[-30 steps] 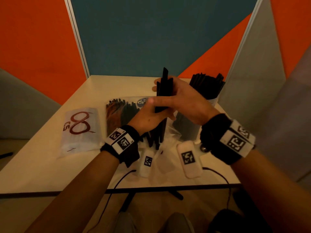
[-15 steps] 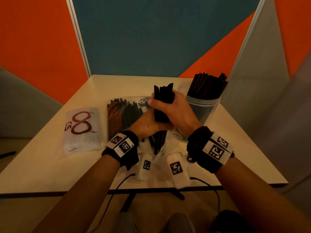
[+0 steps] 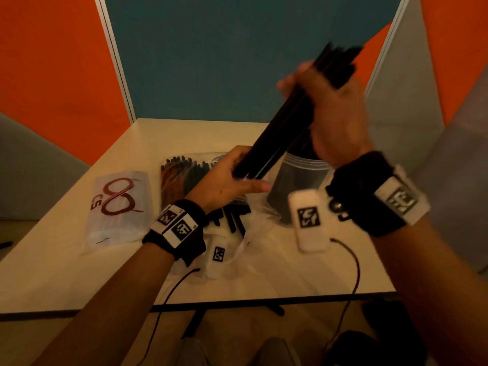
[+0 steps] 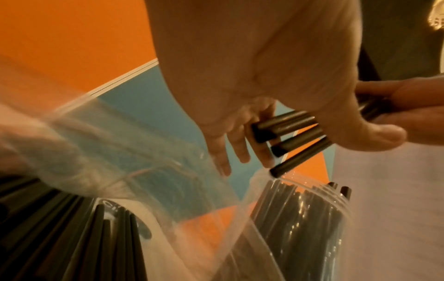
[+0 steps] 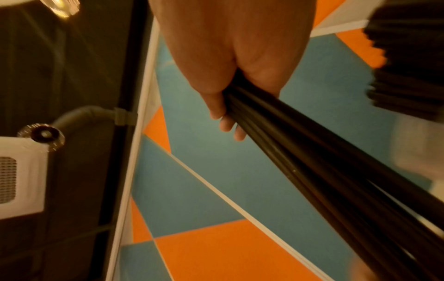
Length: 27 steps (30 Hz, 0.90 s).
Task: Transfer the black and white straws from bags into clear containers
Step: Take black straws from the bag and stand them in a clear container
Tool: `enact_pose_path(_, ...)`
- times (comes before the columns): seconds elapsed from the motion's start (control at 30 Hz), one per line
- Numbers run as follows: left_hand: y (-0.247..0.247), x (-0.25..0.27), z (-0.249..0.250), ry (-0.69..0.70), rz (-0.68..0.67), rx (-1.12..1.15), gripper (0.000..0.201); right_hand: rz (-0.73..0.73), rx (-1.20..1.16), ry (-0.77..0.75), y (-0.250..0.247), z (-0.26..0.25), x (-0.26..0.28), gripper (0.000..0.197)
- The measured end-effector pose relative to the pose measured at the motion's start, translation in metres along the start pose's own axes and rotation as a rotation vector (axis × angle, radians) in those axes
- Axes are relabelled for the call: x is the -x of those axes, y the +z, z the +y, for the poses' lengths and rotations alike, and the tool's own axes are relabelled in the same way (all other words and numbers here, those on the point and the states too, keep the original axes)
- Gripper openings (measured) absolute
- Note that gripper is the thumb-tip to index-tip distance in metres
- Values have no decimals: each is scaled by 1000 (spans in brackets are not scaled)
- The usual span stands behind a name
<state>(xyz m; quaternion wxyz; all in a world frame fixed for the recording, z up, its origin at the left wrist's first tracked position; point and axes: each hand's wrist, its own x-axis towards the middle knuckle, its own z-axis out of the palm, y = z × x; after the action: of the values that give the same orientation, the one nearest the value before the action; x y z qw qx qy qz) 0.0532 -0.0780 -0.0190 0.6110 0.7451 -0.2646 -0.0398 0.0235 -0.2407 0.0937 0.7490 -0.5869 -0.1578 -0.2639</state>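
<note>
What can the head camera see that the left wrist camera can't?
Only the head view shows the white bag with the red 8, the table and the whole slanted bundle of black straws, gripped high by the right hand. Only the left wrist view shows the straws' cut lower ends close up. Both show the left hand and the clear container.

A pale bench (image 3: 79,260) stands in a corner of orange (image 3: 52,62) and teal wall panels (image 3: 237,48), split by white strips, under dim warm light.

partitioned office-like booth: orange-teal divider panels (image 3: 237,62), pale desk (image 3: 66,260)
</note>
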Motion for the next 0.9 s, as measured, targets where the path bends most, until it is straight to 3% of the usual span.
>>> enact_pose_path(0.1,2,-6,-3,11,41,-69,79,84,-61,-150,-24,-28,-27,4)
enact_pose_path(0.23,11,-18,2,143,104,-212,79,227,-97,-276,-55,-36,-47,6)
enact_pose_path(0.33,24,-31,7,258,-4,-477,64,357,74,-267,-66,-18,-47,6)
enact_pose_path(0.4,33,-38,9,264,-95,-599,59,390,216,-203,-68,0,-42,1)
enact_pose_path(0.57,41,-46,8,284,-73,-636,51,371,542,-3,-73,43,-26,36)
enact_pose_path(0.67,41,-46,6,279,-74,-657,51,386,768,-46,-78,56,-25,46)
enact_pose_path(0.83,41,-48,7,251,-75,-659,50,374,793,-97,-86,64,-26,93)
enact_pose_path(0.9,42,-48,7,245,-76,-661,50,328,817,-124,-91,65,-27,98)
